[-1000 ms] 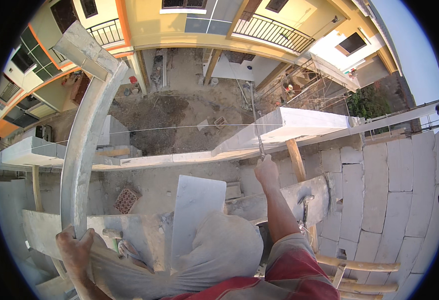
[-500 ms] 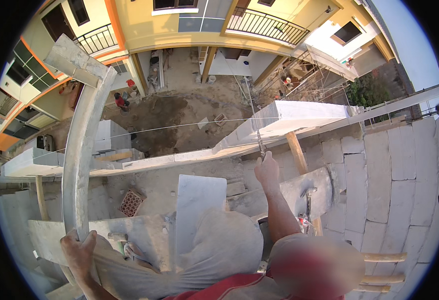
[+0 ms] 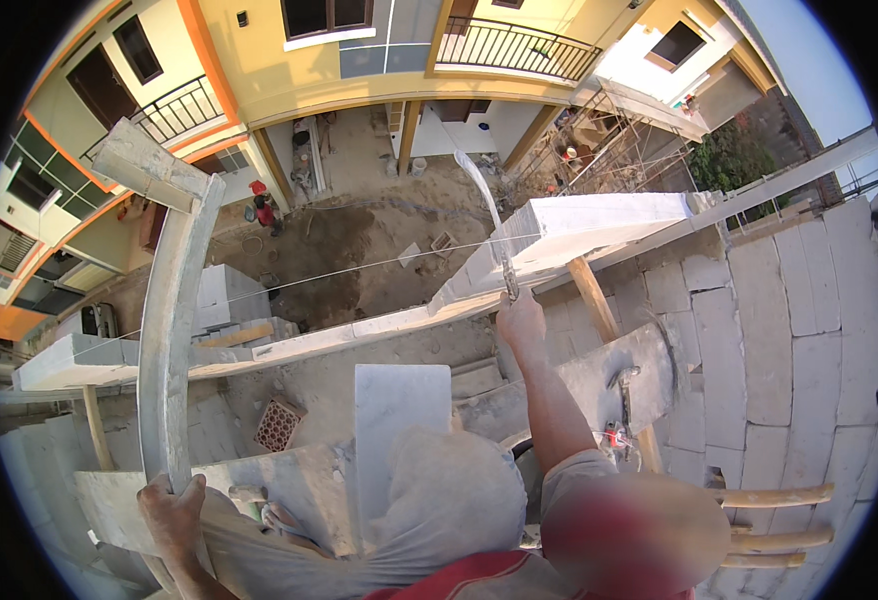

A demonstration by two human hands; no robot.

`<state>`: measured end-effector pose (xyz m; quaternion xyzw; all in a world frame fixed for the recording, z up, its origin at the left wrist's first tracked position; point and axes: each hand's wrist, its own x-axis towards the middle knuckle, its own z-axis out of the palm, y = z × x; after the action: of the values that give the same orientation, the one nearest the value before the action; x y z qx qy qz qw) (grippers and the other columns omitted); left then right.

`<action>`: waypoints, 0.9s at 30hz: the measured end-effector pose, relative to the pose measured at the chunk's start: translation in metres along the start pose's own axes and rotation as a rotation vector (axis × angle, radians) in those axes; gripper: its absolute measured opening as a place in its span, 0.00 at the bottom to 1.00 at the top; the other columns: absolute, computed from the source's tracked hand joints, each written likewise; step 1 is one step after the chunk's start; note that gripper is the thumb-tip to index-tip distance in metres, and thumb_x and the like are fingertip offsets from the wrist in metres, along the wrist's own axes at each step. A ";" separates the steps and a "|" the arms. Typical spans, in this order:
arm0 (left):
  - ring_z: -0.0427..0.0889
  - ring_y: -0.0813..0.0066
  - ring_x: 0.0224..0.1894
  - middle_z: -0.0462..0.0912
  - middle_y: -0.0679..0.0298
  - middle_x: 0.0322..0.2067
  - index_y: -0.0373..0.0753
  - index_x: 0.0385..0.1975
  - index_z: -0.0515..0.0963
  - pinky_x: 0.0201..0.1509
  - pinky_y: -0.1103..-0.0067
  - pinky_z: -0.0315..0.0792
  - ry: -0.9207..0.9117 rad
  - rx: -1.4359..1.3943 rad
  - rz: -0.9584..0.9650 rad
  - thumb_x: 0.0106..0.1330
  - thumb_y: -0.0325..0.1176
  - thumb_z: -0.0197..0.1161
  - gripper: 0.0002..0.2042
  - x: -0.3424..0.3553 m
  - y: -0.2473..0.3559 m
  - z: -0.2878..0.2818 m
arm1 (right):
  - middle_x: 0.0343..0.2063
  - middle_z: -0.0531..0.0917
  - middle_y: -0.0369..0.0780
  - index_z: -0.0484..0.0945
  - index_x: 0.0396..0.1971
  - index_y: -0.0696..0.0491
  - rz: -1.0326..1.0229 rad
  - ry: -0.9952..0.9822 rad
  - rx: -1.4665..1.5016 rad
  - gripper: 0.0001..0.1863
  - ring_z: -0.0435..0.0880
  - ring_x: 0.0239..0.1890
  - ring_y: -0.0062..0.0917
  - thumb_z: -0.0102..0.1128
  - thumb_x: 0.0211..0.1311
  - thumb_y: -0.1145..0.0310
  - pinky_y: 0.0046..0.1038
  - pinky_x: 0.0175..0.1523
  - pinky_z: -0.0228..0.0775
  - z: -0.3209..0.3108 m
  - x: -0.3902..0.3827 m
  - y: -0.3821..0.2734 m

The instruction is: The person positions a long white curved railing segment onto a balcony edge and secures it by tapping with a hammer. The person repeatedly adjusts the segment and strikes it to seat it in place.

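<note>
My left hand (image 3: 172, 515) is wrapped round the lower end of a long grey L-shaped bar (image 3: 167, 350), which rises away from me to a short crosspiece at its far end. Held out ahead, my right hand (image 3: 521, 318) grips the handle of a long, narrow-bladed tool (image 3: 489, 200); its pale blade is smeared, so its exact kind is unclear. That blade points away, over the edge of a white block wall (image 3: 389, 322). A flat pale block (image 3: 402, 400) stands by my knee, between the two hands.
A taut string (image 3: 359, 262) crosses ahead. A hammer (image 3: 624, 385) lies on the right-hand board (image 3: 649, 350). A patterned vent block (image 3: 279, 424) is on the left. Wooden poles (image 3: 594, 295) prop the blocks. Beyond the wall, far below, a person in red (image 3: 265, 212) stands in a yard.
The narrow blade has swung from edge-on to showing its face, tipping up and left. My right hand has shifted slightly left. The bar sits slightly lower and to the right in view.
</note>
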<state>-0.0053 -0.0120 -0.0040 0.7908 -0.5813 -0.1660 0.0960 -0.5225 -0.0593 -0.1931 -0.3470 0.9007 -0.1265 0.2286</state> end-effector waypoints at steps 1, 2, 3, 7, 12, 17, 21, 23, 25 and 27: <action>0.72 0.62 0.15 0.74 0.49 0.13 0.26 0.18 0.76 0.26 0.66 0.67 -0.021 0.015 0.004 0.47 0.31 0.70 0.13 0.001 0.000 0.000 | 0.39 0.81 0.61 0.74 0.43 0.64 0.107 -0.026 -0.041 0.23 0.80 0.45 0.54 0.54 0.65 0.56 0.47 0.50 0.71 -0.003 0.003 0.001; 0.72 0.61 0.15 0.74 0.49 0.13 0.26 0.18 0.76 0.26 0.66 0.67 -0.002 0.017 0.007 0.47 0.31 0.70 0.13 0.001 0.000 -0.001 | 0.39 0.81 0.60 0.75 0.42 0.64 0.035 -0.021 -0.026 0.22 0.81 0.45 0.53 0.54 0.65 0.57 0.46 0.50 0.72 -0.004 0.006 0.001; 0.73 0.61 0.16 0.74 0.49 0.13 0.26 0.18 0.76 0.26 0.66 0.67 0.022 0.021 0.024 0.47 0.31 0.70 0.13 0.001 0.000 -0.001 | 0.39 0.81 0.59 0.76 0.41 0.64 0.012 -0.017 -0.031 0.21 0.81 0.45 0.53 0.54 0.65 0.57 0.46 0.50 0.72 -0.005 0.008 0.001; 0.74 0.57 0.16 0.75 0.48 0.14 0.27 0.18 0.75 0.27 0.66 0.68 0.021 0.014 -0.005 0.46 0.31 0.70 0.13 -0.006 -0.001 0.000 | 0.39 0.82 0.59 0.76 0.40 0.64 -0.153 0.129 0.084 0.20 0.80 0.48 0.51 0.54 0.64 0.58 0.44 0.52 0.72 -0.008 0.013 0.005; 0.74 0.56 0.17 0.75 0.47 0.15 0.26 0.19 0.75 0.27 0.66 0.68 0.023 -0.013 0.018 0.46 0.31 0.70 0.13 -0.003 0.000 0.002 | 0.37 0.82 0.60 0.76 0.40 0.67 -0.020 -0.005 -0.005 0.24 0.81 0.46 0.52 0.54 0.63 0.57 0.45 0.51 0.71 0.001 0.029 0.008; 0.74 0.56 0.17 0.75 0.47 0.15 0.26 0.19 0.75 0.27 0.67 0.68 0.011 0.000 0.039 0.46 0.30 0.70 0.13 -0.011 -0.006 -0.009 | 0.35 0.82 0.60 0.77 0.38 0.66 -0.070 0.023 -0.008 0.22 0.82 0.44 0.51 0.54 0.63 0.57 0.45 0.49 0.71 0.004 0.027 0.009; 0.74 0.57 0.17 0.75 0.48 0.15 0.26 0.19 0.75 0.27 0.67 0.68 0.032 -0.021 -0.006 0.46 0.29 0.70 0.12 -0.009 -0.003 -0.005 | 0.36 0.81 0.60 0.77 0.38 0.66 -0.139 0.093 0.167 0.22 0.82 0.45 0.51 0.55 0.63 0.58 0.44 0.51 0.71 -0.007 0.033 0.002; 0.74 0.58 0.17 0.75 0.49 0.15 0.26 0.19 0.75 0.27 0.68 0.68 0.024 -0.020 -0.020 0.46 0.29 0.70 0.12 -0.007 -0.002 -0.006 | 0.35 0.82 0.60 0.77 0.38 0.67 -0.172 0.134 0.134 0.23 0.82 0.45 0.51 0.56 0.62 0.57 0.44 0.51 0.71 -0.003 0.031 0.003; 0.73 0.58 0.17 0.75 0.49 0.15 0.27 0.19 0.75 0.27 0.68 0.68 -0.011 -0.076 -0.014 0.47 0.29 0.70 0.12 -0.008 -0.003 -0.008 | 0.36 0.81 0.60 0.77 0.39 0.67 -0.002 -0.029 0.005 0.23 0.81 0.45 0.52 0.57 0.61 0.57 0.44 0.51 0.71 -0.003 0.033 0.007; 0.74 0.57 0.17 0.75 0.49 0.15 0.27 0.18 0.75 0.27 0.68 0.68 0.021 -0.067 0.019 0.47 0.29 0.70 0.11 -0.008 -0.005 -0.010 | 0.37 0.81 0.60 0.78 0.39 0.67 0.039 -0.125 -0.065 0.24 0.81 0.45 0.52 0.57 0.61 0.56 0.44 0.51 0.71 -0.004 0.045 0.008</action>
<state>0.0005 -0.0029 0.0044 0.7835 -0.5816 -0.1759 0.1301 -0.5583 -0.0835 -0.2075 -0.3440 0.8949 -0.0710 0.2753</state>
